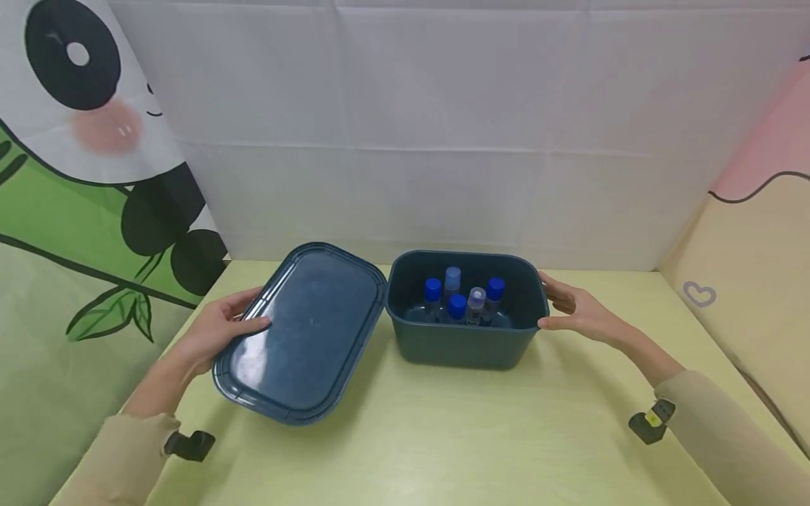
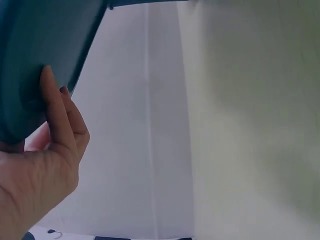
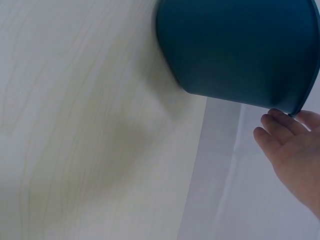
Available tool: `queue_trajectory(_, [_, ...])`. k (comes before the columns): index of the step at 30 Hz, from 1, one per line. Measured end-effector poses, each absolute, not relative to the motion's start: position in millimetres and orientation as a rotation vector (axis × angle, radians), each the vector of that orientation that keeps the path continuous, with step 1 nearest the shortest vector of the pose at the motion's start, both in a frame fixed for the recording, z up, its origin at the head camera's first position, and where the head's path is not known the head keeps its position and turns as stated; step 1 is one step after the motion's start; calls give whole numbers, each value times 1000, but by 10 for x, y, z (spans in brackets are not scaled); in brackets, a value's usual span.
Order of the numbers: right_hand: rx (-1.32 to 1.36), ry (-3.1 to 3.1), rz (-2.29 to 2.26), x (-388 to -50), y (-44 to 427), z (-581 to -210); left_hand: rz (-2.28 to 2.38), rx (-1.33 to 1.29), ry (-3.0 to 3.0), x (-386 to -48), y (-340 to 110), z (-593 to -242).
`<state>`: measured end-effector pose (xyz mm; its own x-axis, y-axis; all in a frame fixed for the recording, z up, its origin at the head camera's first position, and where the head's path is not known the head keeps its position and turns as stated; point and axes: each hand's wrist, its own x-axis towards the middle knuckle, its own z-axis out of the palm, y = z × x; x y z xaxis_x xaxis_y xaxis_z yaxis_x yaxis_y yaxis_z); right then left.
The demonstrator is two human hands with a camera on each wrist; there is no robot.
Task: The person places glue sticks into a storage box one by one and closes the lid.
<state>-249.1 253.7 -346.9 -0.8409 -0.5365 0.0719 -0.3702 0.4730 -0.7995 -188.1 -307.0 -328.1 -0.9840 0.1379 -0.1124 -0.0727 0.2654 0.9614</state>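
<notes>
My left hand (image 1: pixel 221 327) pinches the left edge of a dark blue-green plastic lid (image 1: pixel 310 334), thumb on top and fingers beneath. The lid is held tilted above the table, its right edge by the box's left rim. In the left wrist view, the fingers press the underside of the lid (image 2: pixel 60 45). A matching deep box (image 1: pixel 465 348) stands uncovered on the table. Several small clear bottles with blue caps (image 1: pixel 433 289) stand inside, one with a pale translucent cap (image 1: pixel 477 296). My right hand (image 1: pixel 582 313) touches the box's right end at the rim, fingers extended.
The pale yellow table (image 1: pixel 443 436) runs back to a white cloth wall (image 1: pixel 443 140). A cartoon-printed cloth (image 1: pixel 95 232) hangs on the left and a beige and pink one (image 1: pixel 747 281) on the right. Each sleeve carries a small black wrist device (image 1: pixel 190 445).
</notes>
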Motion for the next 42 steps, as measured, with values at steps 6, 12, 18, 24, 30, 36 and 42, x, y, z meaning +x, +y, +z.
queue_trajectory(6, [-806,2524,-1302,-2496,2550,-3438,2040,166,2307,-1788,-2994,-3027])
queue_trajectory(12, [-807,2536,-1295,-2496,2557,-3413,2073,298,2458,-1777,-2701,-2725])
queue_trajectory(18, [-804,2531,-1301,-2492,2556,-3417,1916,656,2886,-1809,-2185,-2457])
queue_trajectory(24, [-809,2531,-1301,-2488,2541,-3410,1872,995,3010,-1833,-1853,-2375])
queue_trajectory(30, [-800,2584,-1266,-2486,2528,-3364,1621,1461,3247,-1804,-1678,-2411])
queue_trajectory(36, [-769,2648,-1290,-2445,2483,-3262,988,2208,3387,-1750,-1434,-2590])
queue_trajectory(42, [-825,2558,-1508,-2326,2368,-3132,719,2596,3298,-1708,-1282,-2827])
